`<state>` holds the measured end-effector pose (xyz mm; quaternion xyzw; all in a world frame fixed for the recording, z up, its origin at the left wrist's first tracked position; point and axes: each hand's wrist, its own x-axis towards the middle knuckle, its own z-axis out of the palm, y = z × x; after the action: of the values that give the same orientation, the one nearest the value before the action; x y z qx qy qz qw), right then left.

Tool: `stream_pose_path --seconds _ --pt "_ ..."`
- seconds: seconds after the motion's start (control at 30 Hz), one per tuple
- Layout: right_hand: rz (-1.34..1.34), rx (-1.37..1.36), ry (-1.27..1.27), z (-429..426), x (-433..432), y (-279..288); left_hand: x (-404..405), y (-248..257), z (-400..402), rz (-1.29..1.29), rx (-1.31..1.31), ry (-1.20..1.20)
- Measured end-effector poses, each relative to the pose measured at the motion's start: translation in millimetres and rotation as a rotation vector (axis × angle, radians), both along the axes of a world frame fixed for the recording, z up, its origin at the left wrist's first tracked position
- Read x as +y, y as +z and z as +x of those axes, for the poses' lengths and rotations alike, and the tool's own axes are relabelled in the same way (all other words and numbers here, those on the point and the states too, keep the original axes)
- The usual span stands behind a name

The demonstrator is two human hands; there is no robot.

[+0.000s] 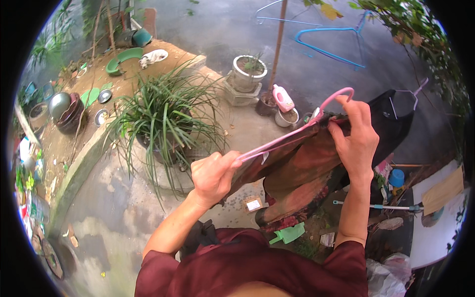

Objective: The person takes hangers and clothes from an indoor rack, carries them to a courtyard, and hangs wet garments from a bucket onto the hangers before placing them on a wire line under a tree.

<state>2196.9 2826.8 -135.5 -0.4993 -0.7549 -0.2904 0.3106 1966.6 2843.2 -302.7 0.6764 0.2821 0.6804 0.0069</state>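
Observation:
Before my chest hangs a dark brown and reddish patterned garment [297,163] on a pink clothes hanger [276,143]. My left hand [214,177] grips the hanger's left end, its fingers closed around it. Just below the curved hook, the thumb and fingers of my right hand [354,135] pinch the garment's upper edge. Beyond that hand, a black garment [395,120] hangs on a pale purple hanger [416,94]. Farther up, a blue hanger [326,50] and a thin light-blue hanger [285,19] hang without clothing.
A potted plant with long leaves [167,111] stands ahead on the left. A white planter [249,72], a brown pole [278,48] and a pink jug [283,98] are farther off. A pole with teal parts [393,207] lies at right; a green dustpan [291,234] lies below the garment.

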Motion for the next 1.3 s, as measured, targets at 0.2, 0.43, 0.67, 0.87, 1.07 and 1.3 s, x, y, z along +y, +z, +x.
stream_pose_path --seconds 0.2,0.43,0.67,0.87,1.07,1.3 --pt "-0.174 -0.141 0.081 -2 22 -17 4 -5 -24 -0.116 0.035 0.148" --pt "0.075 0.015 0.137 -16 31 -7 -1 -104 -38 -0.626 -0.505 0.073" --pt "0.121 0.03 0.137 -22 20 0 -1 -140 68 -0.873 0.002 0.123" --pt "0.073 0.167 0.036 35 5 -10 42 -137 23 -0.979 -0.156 -0.223" --pt "-0.356 0.578 0.138 92 -13 -51 95 -53 -15 -0.733 0.171 -0.152" --pt "-0.514 0.364 0.205 72 -10 -106 116 29 -15 -0.544 0.429 -0.028"
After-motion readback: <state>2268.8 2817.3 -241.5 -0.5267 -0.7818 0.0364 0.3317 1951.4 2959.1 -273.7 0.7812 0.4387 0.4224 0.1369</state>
